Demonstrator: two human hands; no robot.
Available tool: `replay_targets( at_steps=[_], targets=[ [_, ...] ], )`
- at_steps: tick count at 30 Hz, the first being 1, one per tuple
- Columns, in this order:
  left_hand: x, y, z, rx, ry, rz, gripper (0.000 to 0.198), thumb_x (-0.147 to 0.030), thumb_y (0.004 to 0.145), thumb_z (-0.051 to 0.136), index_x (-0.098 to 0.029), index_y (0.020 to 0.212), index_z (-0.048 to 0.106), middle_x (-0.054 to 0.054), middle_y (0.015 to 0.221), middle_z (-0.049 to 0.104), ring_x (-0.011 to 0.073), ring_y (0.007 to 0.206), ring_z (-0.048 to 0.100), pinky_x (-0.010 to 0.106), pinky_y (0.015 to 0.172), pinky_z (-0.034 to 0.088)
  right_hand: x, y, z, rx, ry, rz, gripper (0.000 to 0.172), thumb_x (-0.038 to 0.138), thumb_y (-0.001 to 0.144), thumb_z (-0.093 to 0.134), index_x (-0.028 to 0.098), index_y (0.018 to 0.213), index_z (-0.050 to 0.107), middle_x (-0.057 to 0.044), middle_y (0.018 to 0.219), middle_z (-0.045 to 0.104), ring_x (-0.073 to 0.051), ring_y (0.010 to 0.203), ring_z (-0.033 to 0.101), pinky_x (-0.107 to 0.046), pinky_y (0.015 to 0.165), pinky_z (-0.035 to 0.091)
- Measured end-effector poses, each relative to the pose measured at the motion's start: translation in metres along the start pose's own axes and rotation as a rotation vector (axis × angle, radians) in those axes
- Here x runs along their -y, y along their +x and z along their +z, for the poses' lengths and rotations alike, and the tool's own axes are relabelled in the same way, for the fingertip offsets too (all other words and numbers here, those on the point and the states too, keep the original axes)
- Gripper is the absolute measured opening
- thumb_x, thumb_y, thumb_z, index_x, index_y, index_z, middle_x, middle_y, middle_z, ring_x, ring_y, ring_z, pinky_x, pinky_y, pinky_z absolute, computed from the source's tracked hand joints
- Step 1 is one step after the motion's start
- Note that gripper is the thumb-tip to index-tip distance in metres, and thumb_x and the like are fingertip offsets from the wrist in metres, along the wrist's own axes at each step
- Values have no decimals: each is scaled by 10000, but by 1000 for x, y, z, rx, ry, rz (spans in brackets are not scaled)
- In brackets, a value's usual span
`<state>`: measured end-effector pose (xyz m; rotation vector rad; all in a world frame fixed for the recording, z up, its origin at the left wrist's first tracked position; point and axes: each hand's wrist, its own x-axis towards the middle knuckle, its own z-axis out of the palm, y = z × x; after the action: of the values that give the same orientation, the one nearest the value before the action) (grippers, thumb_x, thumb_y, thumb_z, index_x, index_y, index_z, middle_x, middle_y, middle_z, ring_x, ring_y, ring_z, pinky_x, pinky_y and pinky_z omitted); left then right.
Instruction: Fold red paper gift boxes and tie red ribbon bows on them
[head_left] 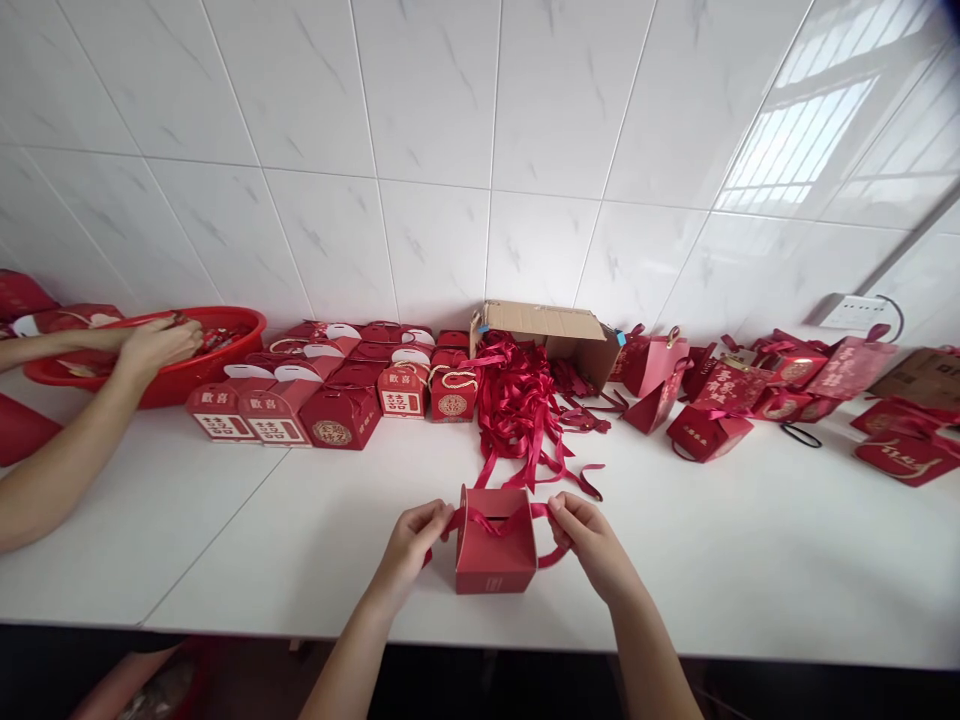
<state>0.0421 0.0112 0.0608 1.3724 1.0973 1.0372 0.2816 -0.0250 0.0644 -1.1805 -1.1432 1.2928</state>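
Observation:
A small red gift box [495, 545] stands on the white table [750, 560] near its front edge. A red ribbon [491, 522] runs across the box's top and out to both sides. My left hand [411, 540] pinches the ribbon's left end beside the box. On the other side, my right hand [589, 535] pinches the right end, where the ribbon loops down. Both hands are closed on the ribbon.
A heap of loose red ribbons [525, 410] spills from a tipped cardboard box [551, 335]. Rows of finished red boxes [337, 395] stand at the back left, more boxes [720, 400] at the right. Another person's hand [154, 345] reaches into a red basin [180, 375].

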Motion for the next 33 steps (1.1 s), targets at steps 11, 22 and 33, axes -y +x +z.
replay_targets(
  at_steps=[11,22,33],
  targets=[
    [-12,-2,-24,-49,29,7,419,-480,742,648,-188,531,433,-50,539,299,97,504,268,231,479,244,2,-5,-26,-15,-396,-282,357,396,748,729,273,1076,664,-14,846,528,-170,727,505,-336,659,465],
    [-29,-2,-23,-74,79,26,442,-502,718,652,-198,529,394,-53,544,271,104,510,233,235,479,224,21,0,-12,-75,-281,-151,316,437,791,603,198,591,552,1,635,426,-144,581,358,-289,519,283],
    [-21,0,-19,-64,81,-19,447,-467,733,659,-195,535,364,-55,564,248,105,540,236,233,515,230,2,7,-8,-93,19,64,392,287,729,538,219,505,225,64,532,172,-96,523,116,-281,501,107]
  ],
)
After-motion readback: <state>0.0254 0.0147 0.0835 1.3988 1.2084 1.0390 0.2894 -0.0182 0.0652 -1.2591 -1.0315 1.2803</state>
